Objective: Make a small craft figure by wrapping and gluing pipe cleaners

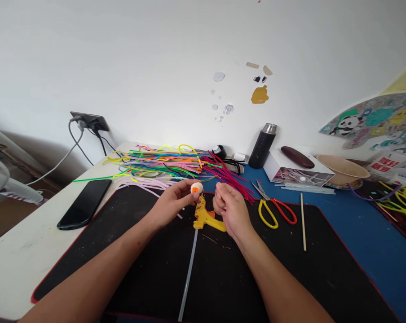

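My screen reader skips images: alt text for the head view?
Left hand pinches a white-and-orange piece above a yellow glue gun on a black mat; right hand curled beside it. Coloured pipe cleaners lie behind.

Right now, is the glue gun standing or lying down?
Lying down: the yellow glue gun rests flat on the black mat, its glue stick trailing behind.

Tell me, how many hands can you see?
2. The left hand holds a small white-orange ball; the right hand hovers beside it, above the glue gun. None seem hidden.
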A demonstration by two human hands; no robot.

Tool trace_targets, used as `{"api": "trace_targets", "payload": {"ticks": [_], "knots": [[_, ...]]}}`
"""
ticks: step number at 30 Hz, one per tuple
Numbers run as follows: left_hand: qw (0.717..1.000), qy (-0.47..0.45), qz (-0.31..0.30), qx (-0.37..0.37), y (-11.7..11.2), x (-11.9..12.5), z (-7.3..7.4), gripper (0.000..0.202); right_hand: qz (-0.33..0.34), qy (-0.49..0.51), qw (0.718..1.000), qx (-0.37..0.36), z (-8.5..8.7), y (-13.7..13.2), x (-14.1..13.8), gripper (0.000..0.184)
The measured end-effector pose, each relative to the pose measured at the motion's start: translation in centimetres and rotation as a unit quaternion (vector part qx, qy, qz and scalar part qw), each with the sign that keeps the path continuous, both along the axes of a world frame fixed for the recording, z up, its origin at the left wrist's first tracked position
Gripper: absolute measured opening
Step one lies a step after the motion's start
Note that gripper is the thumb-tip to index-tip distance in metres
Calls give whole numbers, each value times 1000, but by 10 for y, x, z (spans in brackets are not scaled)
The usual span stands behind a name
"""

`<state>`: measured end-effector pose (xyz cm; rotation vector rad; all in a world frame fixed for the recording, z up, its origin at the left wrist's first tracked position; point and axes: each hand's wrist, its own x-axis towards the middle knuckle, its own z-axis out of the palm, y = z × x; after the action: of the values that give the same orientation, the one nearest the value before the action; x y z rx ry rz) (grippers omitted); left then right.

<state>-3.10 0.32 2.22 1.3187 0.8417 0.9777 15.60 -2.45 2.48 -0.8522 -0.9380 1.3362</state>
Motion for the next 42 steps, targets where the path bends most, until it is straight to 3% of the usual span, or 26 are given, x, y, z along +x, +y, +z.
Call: {"api": "trace_targets", "payload": {"ticks": [6, 11, 21, 32, 38, 42], "knots": [[1000, -15, -7, -3, -1, 2, -2, 57, -50, -26, 998, 5, -1, 5, 7, 63], [999, -39, 7, 17, -2, 1, -1, 53, -21, -126, 992, 14, -8, 8, 8, 40], [997, -43, -48, 39, -4, 1, 5, 43, 51, -152, 986, 52, -4, -2, 0, 44], [996, -44, -74, 27, -8, 3, 5, 43, -18, -224, 968, 110, -9, -2, 1, 33], [995, -66, -69, -19, -10, 6, 2, 45, -35, -281, 947, 152, -12, -5, 0, 29], [993, -84, -75, -40, -11, 7, 1, 43, -34, -277, 948, 154, -11, -6, -2, 27]]}}
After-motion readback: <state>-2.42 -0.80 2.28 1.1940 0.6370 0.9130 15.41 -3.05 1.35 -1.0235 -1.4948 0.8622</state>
